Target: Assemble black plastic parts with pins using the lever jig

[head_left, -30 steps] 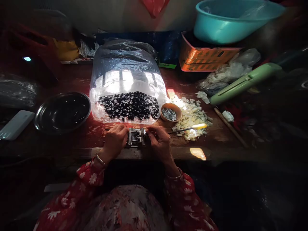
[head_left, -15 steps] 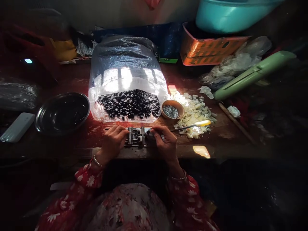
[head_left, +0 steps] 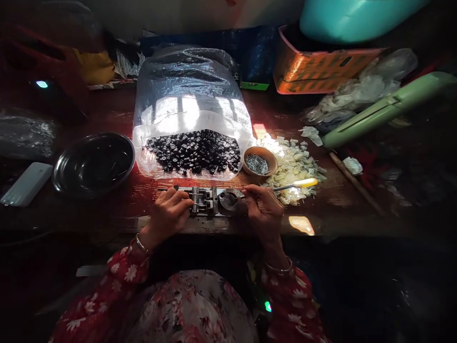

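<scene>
The camera was worn on the person's head and looked forward and steeply down, past the red floral sleeve (head_left: 128, 271) to the dark wooden workbench (head_left: 117, 205) just beyond it. It sat close above the left hand (head_left: 167, 214) and the right hand (head_left: 262, 212), which lay low in the frame with a slim steel jig (head_left: 202, 200) between them — while a clear plastic bag (head_left: 189, 81) and a turquoise plastic basin (head_left: 357, 19) stood farther off, toward the top edge.
</scene>
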`<state>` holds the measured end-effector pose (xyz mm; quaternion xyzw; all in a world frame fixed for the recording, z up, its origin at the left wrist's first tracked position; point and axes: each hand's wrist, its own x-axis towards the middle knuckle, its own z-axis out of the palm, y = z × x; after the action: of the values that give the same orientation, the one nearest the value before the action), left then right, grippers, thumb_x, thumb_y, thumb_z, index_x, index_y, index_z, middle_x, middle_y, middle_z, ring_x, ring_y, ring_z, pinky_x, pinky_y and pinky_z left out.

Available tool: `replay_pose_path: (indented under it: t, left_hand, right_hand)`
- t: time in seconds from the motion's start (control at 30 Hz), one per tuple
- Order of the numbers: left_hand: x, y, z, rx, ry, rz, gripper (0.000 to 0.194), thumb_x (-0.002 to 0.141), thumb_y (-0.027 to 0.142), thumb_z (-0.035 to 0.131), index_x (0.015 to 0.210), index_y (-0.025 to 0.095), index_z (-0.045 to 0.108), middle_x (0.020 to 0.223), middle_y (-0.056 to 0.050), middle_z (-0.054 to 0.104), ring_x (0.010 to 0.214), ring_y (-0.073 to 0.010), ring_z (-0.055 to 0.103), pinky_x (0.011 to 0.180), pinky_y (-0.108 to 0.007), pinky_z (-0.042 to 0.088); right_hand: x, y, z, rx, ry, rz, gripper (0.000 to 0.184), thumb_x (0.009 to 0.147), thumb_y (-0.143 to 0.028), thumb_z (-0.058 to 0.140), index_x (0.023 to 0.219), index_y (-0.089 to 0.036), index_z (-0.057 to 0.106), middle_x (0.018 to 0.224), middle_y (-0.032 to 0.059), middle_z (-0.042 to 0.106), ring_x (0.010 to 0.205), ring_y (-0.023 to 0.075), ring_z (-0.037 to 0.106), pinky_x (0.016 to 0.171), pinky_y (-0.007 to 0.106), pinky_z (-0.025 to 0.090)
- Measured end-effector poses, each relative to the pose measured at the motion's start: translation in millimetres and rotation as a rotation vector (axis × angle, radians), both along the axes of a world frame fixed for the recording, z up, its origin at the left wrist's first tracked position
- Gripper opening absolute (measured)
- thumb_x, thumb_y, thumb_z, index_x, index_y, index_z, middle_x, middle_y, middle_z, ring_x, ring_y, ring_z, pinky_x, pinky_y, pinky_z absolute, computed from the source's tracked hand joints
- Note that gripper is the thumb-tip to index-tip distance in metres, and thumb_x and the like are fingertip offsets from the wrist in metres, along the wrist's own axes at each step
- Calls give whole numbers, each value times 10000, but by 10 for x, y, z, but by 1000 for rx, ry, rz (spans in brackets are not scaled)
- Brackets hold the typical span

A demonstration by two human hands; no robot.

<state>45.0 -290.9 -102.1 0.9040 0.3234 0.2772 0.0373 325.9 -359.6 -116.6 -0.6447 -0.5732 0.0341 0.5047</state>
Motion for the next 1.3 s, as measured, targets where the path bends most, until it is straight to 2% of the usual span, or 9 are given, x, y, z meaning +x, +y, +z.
replay_pose_path:
  t: [0.17,0.3,0.4,0.53,0.63,0.73,0.9,1.07,1.3]
  left_hand:
    - [-42,-7,-1,-41,-137,51,146,936,139,626,967,230,735,1016,-47,755,958,-231,645,884,-402,549]
    - [-112,31,-6,-63,-165,87,138,951,193,651,1068,220,719,1126,-75,733,1078,-260,635,964,-433,528]
    - [-175,65,-4,-92,-86,122,315,970,319,680,1266,211,675,1321,-114,689,1207,-314,598,1026,-494,484]
    - [-246,101,-14,-120,-9,103,483,978,442,684,1396,210,612,1452,-142,627,1320,-359,545,1066,-528,426]
    - [-279,119,-48,-138,14,78,504,986,480,668,1418,230,604,1481,-137,611,1351,-358,530,1097,-531,391]
    - [-298,135,-92,-134,40,74,525,990,510,650,1436,236,598,1494,-142,603,1375,-367,512,1134,-552,339]
    - [-307,146,-143,-146,85,52,559,1039,538,562,1509,238,541,1517,-156,589,1397,-361,496,1160,-559,291]
    - [-280,141,-226,-106,118,34,625,1070,570,474,1559,181,472,1562,-206,535,1401,-376,492,1170,-577,279]
    - [-265,173,-316,-31,131,17,790,1034,712,409,1581,141,419,1572,-259,510,1414,-389,498,1191,-580,269]
  right_hand:
    - [496,-54,15,8,-379,-163,189,1063,-344,576,1086,-236,730,1034,117,775,1013,302,670,972,483,486]
    - [846,-186,-9,-192,-674,-288,290,1075,-395,530,1182,-206,722,1182,152,760,1151,351,620,1054,525,404]
    - [927,-375,36,-305,-859,-276,314,1080,-390,524,1170,-179,737,1168,144,761,1133,355,599,1093,543,352]
    - [883,-730,141,-335,-904,-161,294,1080,-346,525,1050,-175,762,1021,119,773,974,307,613,932,438,458]
    - [830,-1014,177,-395,-759,-2,310,1079,-369,526,974,-209,770,906,77,775,845,257,641,777,361,495]
    - [807,-1201,204,-513,-461,185,329,1061,-428,542,993,-231,796,934,66,811,823,241,723,739,333,554]
    - [838,-1147,385,-950,73,411,433,1024,-537,561,1168,-218,815,948,68,821,801,252,758,686,315,588]
    - [781,-1049,493,-1081,354,430,536,955,-646,631,1165,-197,835,852,81,779,745,248,702,634,311,565]
    - [311,-1374,320,-1020,666,348,525,939,-683,648,1077,-203,807,760,46,680,685,187,611,612,281,520]
